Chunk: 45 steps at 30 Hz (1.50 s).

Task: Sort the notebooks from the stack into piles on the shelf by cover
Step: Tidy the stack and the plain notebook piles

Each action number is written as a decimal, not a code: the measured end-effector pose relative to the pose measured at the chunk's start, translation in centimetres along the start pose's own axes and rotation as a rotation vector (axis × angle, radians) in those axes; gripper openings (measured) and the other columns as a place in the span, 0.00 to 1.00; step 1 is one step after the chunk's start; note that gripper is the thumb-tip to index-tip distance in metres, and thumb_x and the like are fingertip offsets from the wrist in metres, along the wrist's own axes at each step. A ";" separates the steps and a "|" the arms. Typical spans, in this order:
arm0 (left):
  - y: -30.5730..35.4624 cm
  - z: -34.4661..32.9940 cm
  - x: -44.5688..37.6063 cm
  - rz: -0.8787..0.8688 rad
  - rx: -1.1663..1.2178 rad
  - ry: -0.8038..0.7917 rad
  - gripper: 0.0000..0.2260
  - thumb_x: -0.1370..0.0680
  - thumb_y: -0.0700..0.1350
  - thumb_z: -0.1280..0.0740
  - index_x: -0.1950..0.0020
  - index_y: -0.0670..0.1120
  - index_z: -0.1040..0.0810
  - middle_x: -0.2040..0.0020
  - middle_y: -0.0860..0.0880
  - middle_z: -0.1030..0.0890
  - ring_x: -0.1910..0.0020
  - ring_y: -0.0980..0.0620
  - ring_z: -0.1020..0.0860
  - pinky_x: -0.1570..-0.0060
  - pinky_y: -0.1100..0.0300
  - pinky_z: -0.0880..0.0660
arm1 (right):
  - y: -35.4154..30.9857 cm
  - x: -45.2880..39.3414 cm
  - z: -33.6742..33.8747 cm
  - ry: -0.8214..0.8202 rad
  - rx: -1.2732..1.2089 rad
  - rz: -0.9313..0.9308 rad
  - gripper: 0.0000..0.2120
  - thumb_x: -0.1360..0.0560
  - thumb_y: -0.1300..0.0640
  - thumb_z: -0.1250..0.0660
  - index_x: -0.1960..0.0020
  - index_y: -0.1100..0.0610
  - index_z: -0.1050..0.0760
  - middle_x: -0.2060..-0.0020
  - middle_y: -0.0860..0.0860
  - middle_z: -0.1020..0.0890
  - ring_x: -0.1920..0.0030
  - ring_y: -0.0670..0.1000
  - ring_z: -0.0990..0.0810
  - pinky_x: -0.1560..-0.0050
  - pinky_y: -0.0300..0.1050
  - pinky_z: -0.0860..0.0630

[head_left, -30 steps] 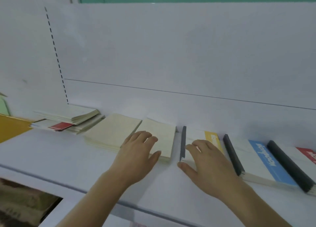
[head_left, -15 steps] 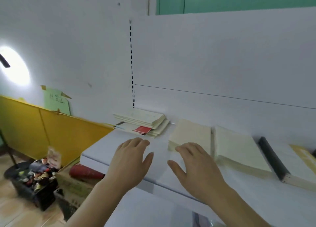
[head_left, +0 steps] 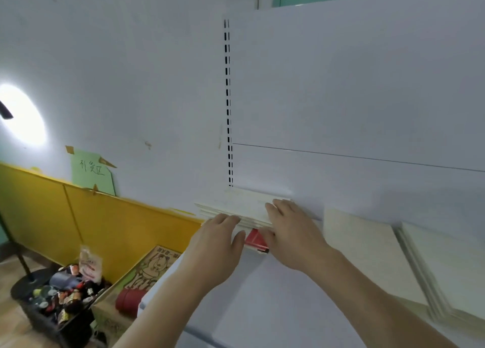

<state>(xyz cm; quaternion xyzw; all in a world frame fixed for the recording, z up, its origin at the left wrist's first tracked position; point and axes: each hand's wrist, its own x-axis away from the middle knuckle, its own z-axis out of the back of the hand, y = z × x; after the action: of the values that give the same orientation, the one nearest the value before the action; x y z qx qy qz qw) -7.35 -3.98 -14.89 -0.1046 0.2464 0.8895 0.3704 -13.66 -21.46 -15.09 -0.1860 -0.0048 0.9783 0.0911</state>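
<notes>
Notebooks (head_left: 244, 211) lie flat, apparently lengthwise along shelf (head_left: 262, 295); left hand (head_left: 215, 248), right hand (head_left: 291, 232) rest open-fingered on them

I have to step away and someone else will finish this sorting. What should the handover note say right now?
Left hand: open, fingers at the front of the unsorted stack, holding nothing.
Right hand: open, fingers resting on top of that stack.
The stack sits at the shelf left end; a red-cover notebook pokes out low.
Done: two cream piles lie to the right.
Left: sort the remaining stack by cover.
</notes>
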 end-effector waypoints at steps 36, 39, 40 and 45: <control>-9.1 3.1 -5.6 0.340 1.207 0.105 0.12 0.15 0.43 0.42 0.37 0.59 0.28 0.46 0.57 0.21 0.48 0.55 0.23 0.59 0.58 0.27 | -2.9 -2.4 1.6 -0.090 0.127 -0.332 0.20 0.18 0.40 0.50 0.46 0.49 0.24 0.52 0.48 0.18 0.49 0.53 0.21 0.53 0.48 0.27; -9.2 3.4 -5.8 0.343 1.214 0.152 0.12 0.15 0.43 0.42 0.37 0.59 0.29 0.46 0.56 0.22 0.47 0.53 0.24 0.58 0.55 0.27 | -2.7 -2.1 3.0 0.119 0.211 -0.380 0.19 0.18 0.41 0.52 0.48 0.49 0.27 0.67 0.47 0.24 0.63 0.53 0.25 0.64 0.47 0.33; -9.2 3.5 -5.8 0.340 1.212 0.174 0.12 0.15 0.43 0.42 0.37 0.59 0.29 0.46 0.56 0.22 0.47 0.52 0.25 0.58 0.55 0.26 | -2.6 -2.0 3.4 0.228 0.197 -0.389 0.19 0.18 0.42 0.51 0.49 0.50 0.26 0.71 0.47 0.26 0.68 0.53 0.27 0.67 0.46 0.35; -8.0 3.7 -5.3 0.291 1.254 0.171 0.14 0.15 0.43 0.43 0.35 0.61 0.29 0.46 0.58 0.21 0.47 0.55 0.23 0.59 0.57 0.25 | -5.4 -1.2 4.0 0.661 -0.005 -0.432 0.18 0.17 0.48 0.46 0.45 0.55 0.20 0.74 0.49 0.23 0.74 0.55 0.25 0.73 0.46 0.28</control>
<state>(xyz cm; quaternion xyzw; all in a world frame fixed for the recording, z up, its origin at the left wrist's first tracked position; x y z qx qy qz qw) 2.08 -0.43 -12.63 0.0957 0.7593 0.6065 0.2158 -13.07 -16.28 -10.72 -0.4858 -0.0166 0.8241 0.2910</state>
